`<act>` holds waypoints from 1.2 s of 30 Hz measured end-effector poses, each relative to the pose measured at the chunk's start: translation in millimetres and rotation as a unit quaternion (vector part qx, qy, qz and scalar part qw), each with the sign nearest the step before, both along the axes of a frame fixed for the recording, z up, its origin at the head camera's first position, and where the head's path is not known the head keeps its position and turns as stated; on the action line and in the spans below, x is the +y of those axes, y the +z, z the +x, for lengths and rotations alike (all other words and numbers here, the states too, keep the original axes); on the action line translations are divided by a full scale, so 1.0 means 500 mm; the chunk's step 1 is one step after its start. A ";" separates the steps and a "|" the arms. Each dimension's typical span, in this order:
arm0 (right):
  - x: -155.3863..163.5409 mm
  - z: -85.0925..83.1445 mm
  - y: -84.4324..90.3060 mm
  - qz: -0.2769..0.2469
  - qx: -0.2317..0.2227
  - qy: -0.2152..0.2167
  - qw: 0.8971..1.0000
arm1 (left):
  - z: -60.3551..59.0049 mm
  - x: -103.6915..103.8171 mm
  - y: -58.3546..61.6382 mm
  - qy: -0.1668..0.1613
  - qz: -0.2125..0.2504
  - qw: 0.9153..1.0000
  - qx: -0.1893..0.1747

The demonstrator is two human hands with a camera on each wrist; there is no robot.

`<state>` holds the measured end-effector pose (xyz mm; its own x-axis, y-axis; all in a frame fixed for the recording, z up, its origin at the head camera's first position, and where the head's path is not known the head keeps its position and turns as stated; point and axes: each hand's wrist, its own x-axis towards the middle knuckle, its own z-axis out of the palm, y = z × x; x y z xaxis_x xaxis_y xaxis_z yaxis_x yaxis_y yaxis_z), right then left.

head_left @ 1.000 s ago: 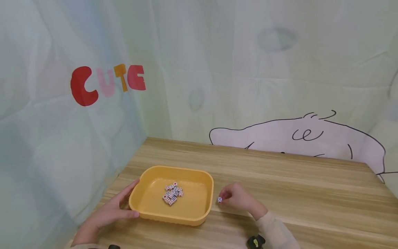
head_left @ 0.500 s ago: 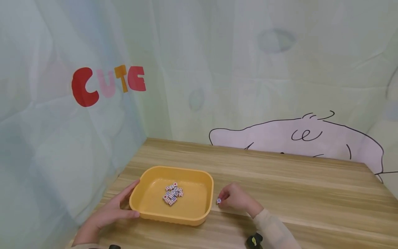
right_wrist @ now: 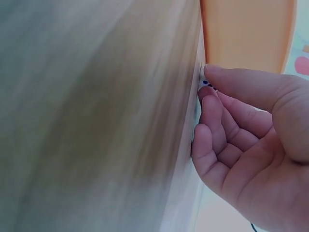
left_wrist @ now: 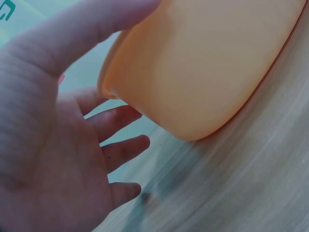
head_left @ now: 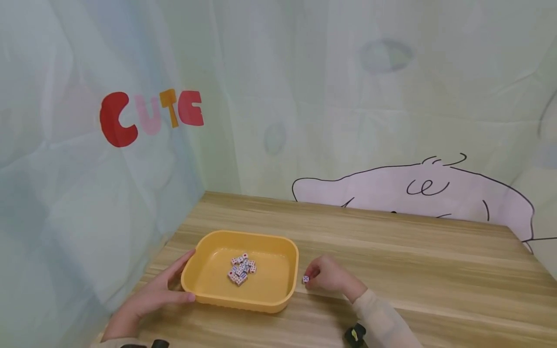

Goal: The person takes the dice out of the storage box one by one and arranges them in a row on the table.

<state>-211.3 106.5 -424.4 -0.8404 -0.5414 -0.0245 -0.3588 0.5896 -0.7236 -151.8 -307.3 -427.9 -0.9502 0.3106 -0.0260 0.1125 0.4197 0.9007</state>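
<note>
1. Your left hand (head_left: 145,302) cups the yellow tray's (head_left: 278,295) near-left corner, fingers relaxed, steadying it on the desk (head_left: 413,270).
2. Your right hand (head_left: 328,276) pinches one die (head_left: 306,279) just right of the tray, clear of the dice pile (head_left: 241,269) inside.

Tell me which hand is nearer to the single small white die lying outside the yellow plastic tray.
Right. The right hand pinches the small white die on the wooden table, just right of the yellow plastic tray. The left hand rests against the tray's opposite, left side.
</note>
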 end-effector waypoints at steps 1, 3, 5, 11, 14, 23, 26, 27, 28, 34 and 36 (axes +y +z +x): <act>0.001 0.000 0.001 0.000 0.004 0.004 1.000 | 0.001 0.000 0.001 0.000 -0.001 1.000 0.001; 0.004 -0.001 0.001 -0.005 0.002 0.010 1.000 | 0.001 0.000 0.002 -0.001 -0.002 1.000 0.001; 0.008 -0.003 0.002 -0.005 -0.002 0.011 1.000 | 0.002 0.001 0.003 -0.001 -0.003 1.000 0.002; 0.017 -0.005 0.029 0.005 0.010 -0.015 1.000 | 0.004 0.001 0.001 -0.004 -0.003 1.000 0.004; 0.010 -0.006 0.059 -0.017 0.034 -0.013 0.999 | 0.005 0.003 0.001 -0.002 -0.002 1.000 0.007; -0.074 0.001 0.107 -0.058 0.023 -0.003 0.998 | 0.007 0.004 0.003 0.001 -0.002 1.000 0.016; -0.113 0.005 0.104 -0.062 0.008 0.005 0.998 | 0.009 0.004 0.004 -0.003 0.000 1.000 0.019; -0.125 0.006 0.101 -0.067 0.002 0.008 0.998 | 0.009 0.005 0.004 -0.004 0.002 1.000 0.019; -0.136 0.008 0.098 -0.073 -0.004 0.012 0.997 | 0.009 0.005 0.004 -0.005 0.003 1.000 0.019; -0.192 0.007 0.071 -0.092 -0.004 0.017 0.996 | 0.010 0.008 0.011 -0.005 0.000 1.000 0.003; -0.204 0.005 0.064 -0.091 -0.004 0.012 0.996 | 0.010 0.008 0.012 -0.003 -0.005 1.000 -0.003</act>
<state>-209.0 4.6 -392.3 -0.8276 -0.5570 0.0688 -0.3647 0.4405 -0.8204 -147.0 -303.5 -421.7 -0.9482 0.3157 -0.0350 0.1092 0.4274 0.8974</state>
